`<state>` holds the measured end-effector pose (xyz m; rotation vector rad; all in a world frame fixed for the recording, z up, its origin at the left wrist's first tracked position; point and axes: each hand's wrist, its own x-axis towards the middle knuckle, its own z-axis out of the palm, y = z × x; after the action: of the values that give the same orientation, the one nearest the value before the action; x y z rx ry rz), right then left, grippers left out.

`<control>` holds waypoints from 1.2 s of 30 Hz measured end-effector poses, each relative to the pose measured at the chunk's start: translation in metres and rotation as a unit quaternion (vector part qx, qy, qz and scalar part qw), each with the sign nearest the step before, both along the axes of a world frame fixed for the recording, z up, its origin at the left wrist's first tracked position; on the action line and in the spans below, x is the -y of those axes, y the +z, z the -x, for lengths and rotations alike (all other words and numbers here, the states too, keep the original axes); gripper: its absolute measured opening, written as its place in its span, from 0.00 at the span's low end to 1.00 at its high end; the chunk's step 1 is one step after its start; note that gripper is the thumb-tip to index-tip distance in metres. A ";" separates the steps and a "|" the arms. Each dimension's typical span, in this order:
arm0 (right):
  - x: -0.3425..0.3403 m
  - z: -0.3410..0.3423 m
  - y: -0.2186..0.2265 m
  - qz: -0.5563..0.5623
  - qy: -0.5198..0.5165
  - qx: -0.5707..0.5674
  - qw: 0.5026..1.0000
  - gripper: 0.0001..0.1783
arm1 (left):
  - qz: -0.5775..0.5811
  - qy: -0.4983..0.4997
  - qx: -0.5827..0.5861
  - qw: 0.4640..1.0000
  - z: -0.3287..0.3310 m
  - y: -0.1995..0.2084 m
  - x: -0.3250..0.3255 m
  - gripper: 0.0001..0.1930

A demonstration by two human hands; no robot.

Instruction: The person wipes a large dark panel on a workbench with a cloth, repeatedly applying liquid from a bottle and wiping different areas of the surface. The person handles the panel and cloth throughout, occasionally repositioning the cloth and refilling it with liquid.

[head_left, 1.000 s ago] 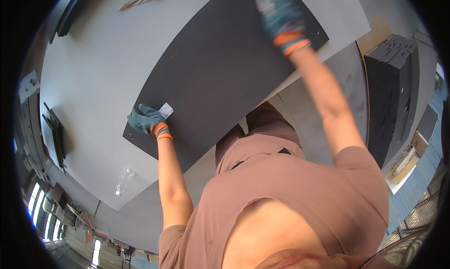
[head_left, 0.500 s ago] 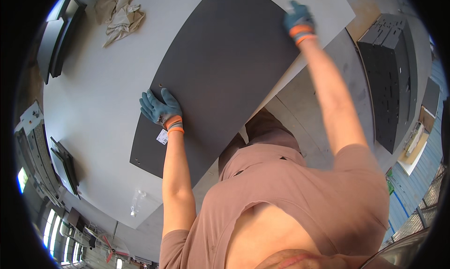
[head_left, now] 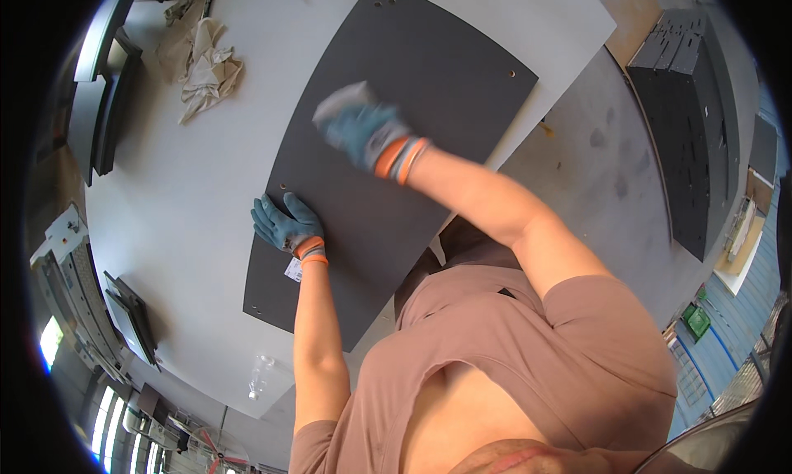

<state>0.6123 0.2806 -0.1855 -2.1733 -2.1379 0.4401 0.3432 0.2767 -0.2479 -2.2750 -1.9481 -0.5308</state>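
A dark grey flat panel [head_left: 388,136] with curved edges and small holes near its corners lies on a pale table. My left hand [head_left: 287,223], in a blue-grey glove with an orange cuff, rests flat on the panel's left side, fingers spread over its edge. Beside that wrist is a white label [head_left: 294,268]. My right hand [head_left: 363,136], gloved alike and blurred by motion, is over the panel's upper middle. Its fingers are closed on a pale grey cloth or pad [head_left: 342,101]; the blur hides which.
A crumpled beige cloth [head_left: 209,71] lies on the table [head_left: 194,177] at far left. Dark panels [head_left: 106,115] are stacked beyond it, with more [head_left: 130,319] below. A clear plastic bottle [head_left: 261,377] lies near the table's corner. At right stands a large stack of dark boards [head_left: 681,136].
My right hand has swept from the panel's upper right edge leftward across its surface, and the pale item in it now shows. My left hand stays flat on the panel. The view has shifted slightly.
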 end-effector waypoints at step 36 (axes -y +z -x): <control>0.196 -0.298 -0.015 0.032 -0.265 0.145 0.953 0.31 | -0.001 -0.001 0.009 1.000 -0.017 0.010 -0.006 0.29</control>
<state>0.9103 0.0847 -0.2006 -2.8593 -1.5458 0.1565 0.3599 0.2823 -0.2377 -2.2791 -1.9539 -0.5551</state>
